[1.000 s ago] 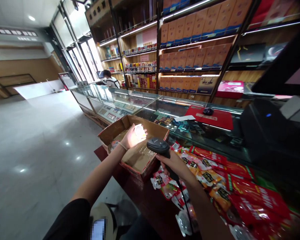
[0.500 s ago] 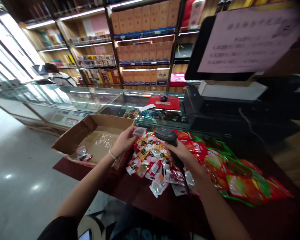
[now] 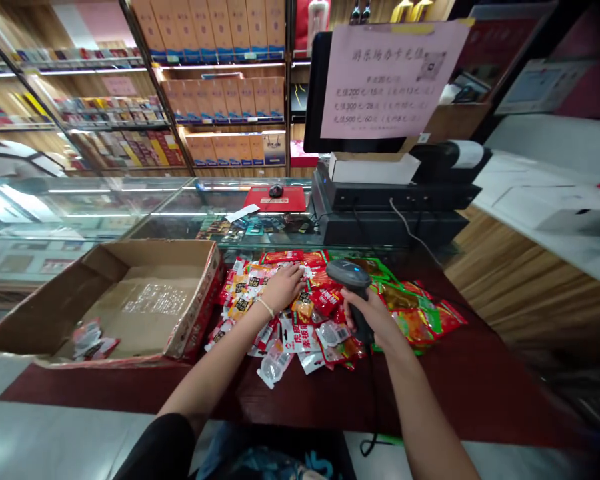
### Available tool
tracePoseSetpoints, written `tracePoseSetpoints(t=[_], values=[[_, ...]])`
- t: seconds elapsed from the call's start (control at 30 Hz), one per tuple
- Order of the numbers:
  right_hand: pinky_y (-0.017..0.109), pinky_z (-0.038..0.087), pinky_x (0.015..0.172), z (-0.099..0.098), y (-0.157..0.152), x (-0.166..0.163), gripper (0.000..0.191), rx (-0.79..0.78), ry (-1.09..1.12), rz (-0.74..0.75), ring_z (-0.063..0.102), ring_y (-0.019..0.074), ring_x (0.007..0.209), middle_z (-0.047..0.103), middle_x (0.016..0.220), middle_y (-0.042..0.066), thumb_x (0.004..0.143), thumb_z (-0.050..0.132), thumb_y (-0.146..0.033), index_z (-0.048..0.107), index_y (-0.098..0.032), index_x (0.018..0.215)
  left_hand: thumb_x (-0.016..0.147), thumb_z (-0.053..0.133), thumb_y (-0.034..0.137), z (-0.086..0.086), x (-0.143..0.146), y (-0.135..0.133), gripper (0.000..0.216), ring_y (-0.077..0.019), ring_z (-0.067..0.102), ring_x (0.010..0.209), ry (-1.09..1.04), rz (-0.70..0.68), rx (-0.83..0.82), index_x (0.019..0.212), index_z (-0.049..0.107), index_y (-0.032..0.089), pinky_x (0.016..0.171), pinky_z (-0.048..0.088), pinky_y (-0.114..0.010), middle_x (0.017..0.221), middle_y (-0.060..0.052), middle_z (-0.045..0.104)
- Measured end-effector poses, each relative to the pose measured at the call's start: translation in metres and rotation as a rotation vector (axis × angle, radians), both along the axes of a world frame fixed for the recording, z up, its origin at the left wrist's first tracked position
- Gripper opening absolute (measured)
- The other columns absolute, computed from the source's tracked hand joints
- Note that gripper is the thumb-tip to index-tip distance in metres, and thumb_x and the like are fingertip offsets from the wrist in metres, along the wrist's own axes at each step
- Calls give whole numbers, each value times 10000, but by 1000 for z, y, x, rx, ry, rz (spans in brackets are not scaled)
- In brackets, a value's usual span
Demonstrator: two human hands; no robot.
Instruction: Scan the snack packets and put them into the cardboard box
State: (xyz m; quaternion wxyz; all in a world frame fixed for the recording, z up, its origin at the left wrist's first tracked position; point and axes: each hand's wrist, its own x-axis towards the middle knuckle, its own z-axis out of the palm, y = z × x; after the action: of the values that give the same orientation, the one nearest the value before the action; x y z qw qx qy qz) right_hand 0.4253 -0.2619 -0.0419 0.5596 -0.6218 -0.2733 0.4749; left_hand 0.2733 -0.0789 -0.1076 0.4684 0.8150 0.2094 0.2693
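A heap of small snack packets [image 3: 300,337] in red, white and orange lies on the dark red tabletop [image 3: 330,403]. My left hand [image 3: 283,288] rests palm down on the heap, its fingers stretched over the packets; I see nothing gripped in it. My right hand [image 3: 373,317] is wrapped round the handle of a black barcode scanner [image 3: 350,275], held above the heap's right side. The scanner's cord hangs down past the table's front edge. Larger green and red snack bags [image 3: 415,313] lie to the right of the scanner.
An open cardboard box [image 3: 117,280] with a few packets inside stands left. Behind lies a glass counter [image 3: 180,213] with a red mouse pad [image 3: 295,199]. A monitor bearing a paper sign [image 3: 385,87] stands at the back right. A person [image 3: 20,157] is at far left.
The view has swung to the right. My left hand has let go of a clear-and-white packet and moved right onto the heap. My right hand still holds the scanner.
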Motion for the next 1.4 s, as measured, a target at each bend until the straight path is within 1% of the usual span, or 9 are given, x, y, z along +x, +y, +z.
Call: tracePoseSetpoints(t=[0.13, 0.23, 0.47, 0.67, 0.8, 1.0, 1.13, 1.27, 1.4], values=[[242, 373, 347, -1, 1, 1, 408, 12, 20, 13, 487, 120, 374, 537, 513, -67, 697, 693, -558, 458, -241, 799, 813, 616, 413, -9, -1, -5, 526, -288, 135, 1448, 74, 2, 120, 1296, 524, 225, 1157, -64, -477, 1499, -110, 364], [243, 376, 351, 0, 6, -2, 375, 32, 23, 35, 488, 118, 372, 537, 515, -64, 716, 689, -527, 456, -238, 769, 820, 608, 412, -4, -9, -5, 537, -288, 132, 1450, 79, 10, 163, 1315, 510, 229, 1155, -67, -483, 1508, -111, 348], [227, 362, 344, 16, 32, -28, 373, 25, -58, 122, 461, 102, 341, 503, 448, -53, 741, 651, -528, 464, -221, 641, 793, 654, 360, 40, -45, -2, 459, -306, 166, 1436, -15, 46, 50, 1234, 593, 246, 1176, -11, -468, 1451, -86, 432], [221, 369, 351, 30, 84, -70, 418, 63, -82, 341, 466, 106, 343, 492, 409, -36, 756, 626, -562, 488, -203, 590, 773, 674, 307, 87, -127, 11, 354, -332, 356, 1336, -43, 168, -98, 1120, 672, 240, 1178, 104, -438, 1269, -88, 594], [224, 377, 349, 37, 122, -113, 413, 67, -57, 475, 471, 103, 347, 504, 433, -40, 729, 658, -565, 488, -205, 618, 766, 683, 310, 101, -210, 26, 316, -333, 465, 1245, 51, 344, -107, 1077, 693, 249, 1145, 208, -426, 1161, -76, 653], [218, 379, 343, 43, 167, -189, 400, 107, -54, 710, 489, 104, 357, 507, 455, -46, 730, 662, -558, 480, -206, 681, 755, 686, 340, 96, -336, 49, 290, -304, 571, 1095, 315, 646, 96, 1026, 711, 240, 1067, 332, -388, 1054, -71, 685], [222, 375, 329, 39, 195, -232, 395, 101, -28, 818, 492, 107, 358, 535, 497, -48, 715, 685, -550, 489, -210, 765, 713, 699, 363, 86, -402, 70, 252, -285, 593, 1012, 368, 796, 67, 930, 726, 237, 1036, 373, -371, 1005, -57, 700], [221, 380, 322, 32, 220, -259, 389, 86, -40, 906, 494, 108, 359, 520, 494, -53, 717, 684, -545, 501, -210, 788, 686, 701, 337, 69, -442, 92, 228, -255, 610, 931, 440, 887, 41, 892, 722, 240, 990, 416, -348, 950, -37, 706], [225, 410, 329, 21, 237, -272, 375, 57, -48, 967, 496, 109, 359, 520, 496, -56, 722, 681, -533, 501, -213, 798, 666, 708, 266, 52, -459, 108, 206, -250, 618, 904, 503, 918, 41, 869, 720, 234, 967, 421, -340, 883, -48, 693]])
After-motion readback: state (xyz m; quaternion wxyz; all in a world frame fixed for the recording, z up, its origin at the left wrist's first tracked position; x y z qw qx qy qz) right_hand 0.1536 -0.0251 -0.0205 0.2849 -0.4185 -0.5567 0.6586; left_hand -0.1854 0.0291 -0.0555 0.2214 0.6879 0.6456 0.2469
